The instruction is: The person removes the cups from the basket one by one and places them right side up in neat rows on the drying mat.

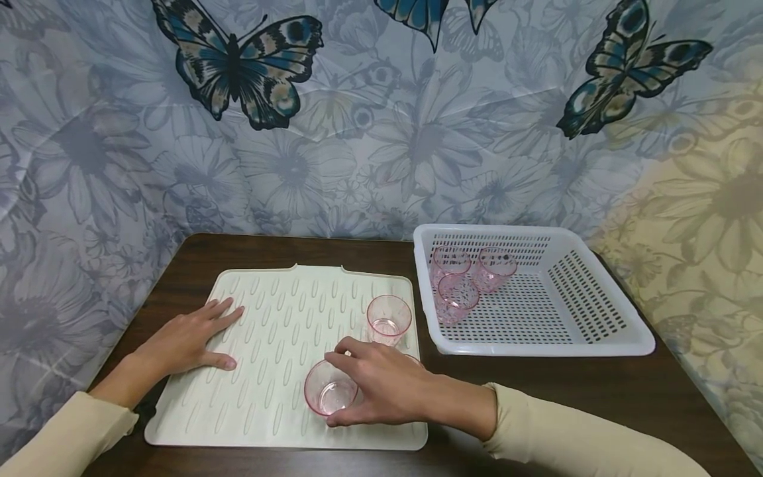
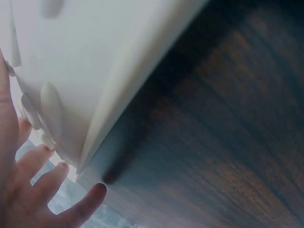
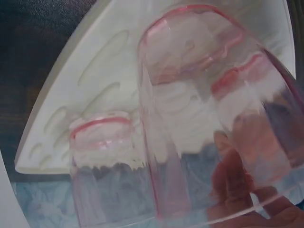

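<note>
A cream board with raised oval ridges [image 1: 268, 331] lies on the table. My right hand [image 1: 387, 384] grips a clear, pink-rimmed glass [image 1: 331, 399] near the board's front, thumb on the near side and fingers at the far rim. Behind that hand stands another such glass [image 1: 387, 324]. A third is mostly hidden under the hand in the head view; it looms large as a glass [image 3: 175, 114] in the right wrist view, where fingers [image 3: 230, 175] show through it. My left hand [image 1: 191, 338] rests on the board's left edge, fingers spread and holding nothing.
A white perforated plastic basket [image 1: 536, 351] stands at the right rear of the table. Three pinkish glasses [image 1: 457, 295] are grouped in its left part. Dark wooden table [image 1: 477, 374] surrounds the board. Behind hangs a butterfly-and-flower patterned backdrop [image 1: 357, 165].
</note>
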`<act>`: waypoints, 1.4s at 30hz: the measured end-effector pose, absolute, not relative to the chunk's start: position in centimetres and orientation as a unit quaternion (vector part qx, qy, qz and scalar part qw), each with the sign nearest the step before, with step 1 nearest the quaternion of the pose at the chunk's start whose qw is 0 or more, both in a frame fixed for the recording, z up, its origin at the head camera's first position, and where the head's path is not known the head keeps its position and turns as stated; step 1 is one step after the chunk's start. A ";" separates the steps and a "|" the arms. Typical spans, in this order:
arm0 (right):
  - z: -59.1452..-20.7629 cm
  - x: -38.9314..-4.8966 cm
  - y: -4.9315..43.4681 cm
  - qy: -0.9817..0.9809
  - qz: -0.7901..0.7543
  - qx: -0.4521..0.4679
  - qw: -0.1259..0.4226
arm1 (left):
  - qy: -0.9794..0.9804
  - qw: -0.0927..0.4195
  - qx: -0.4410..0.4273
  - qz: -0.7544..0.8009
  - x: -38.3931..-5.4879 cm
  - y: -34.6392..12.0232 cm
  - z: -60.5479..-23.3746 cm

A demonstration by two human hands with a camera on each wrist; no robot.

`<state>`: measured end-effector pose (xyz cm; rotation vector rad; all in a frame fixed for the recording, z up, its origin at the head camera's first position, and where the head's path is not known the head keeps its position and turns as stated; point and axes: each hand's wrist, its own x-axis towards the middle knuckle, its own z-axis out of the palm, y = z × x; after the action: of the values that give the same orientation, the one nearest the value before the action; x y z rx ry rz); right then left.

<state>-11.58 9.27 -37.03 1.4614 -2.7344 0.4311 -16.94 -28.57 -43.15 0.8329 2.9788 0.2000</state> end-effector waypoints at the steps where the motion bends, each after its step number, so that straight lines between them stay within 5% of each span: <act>1: -37.1 -11.6 9.3 -0.875 0.134 0.465 0.005 | 0.961 0.021 0.269 0.064 -17.0 -28.6 -43.2; 15: -33.8 -12.5 10.4 -0.890 0.110 0.442 -0.017 | 0.961 0.025 0.268 0.070 -17.0 -28.6 -43.3; 22: -29.8 -17.4 14.5 -0.911 0.183 0.369 0.013 | 0.960 0.018 0.270 0.069 -16.9 -28.7 -43.4; 30: -29.4 -23.8 22.3 -0.940 0.230 0.247 -0.041 | 0.959 0.013 0.276 0.070 -16.9 -28.7 -43.3; 42: -31.1 -26.8 29.2 -0.966 0.182 0.155 -0.100 | 0.959 0.012 0.276 0.067 -17.1 -28.9 -43.5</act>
<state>-26.83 29.18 -31.13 0.5220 -3.2442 0.6122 -17.06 -28.87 -43.47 0.8618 2.9886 0.2097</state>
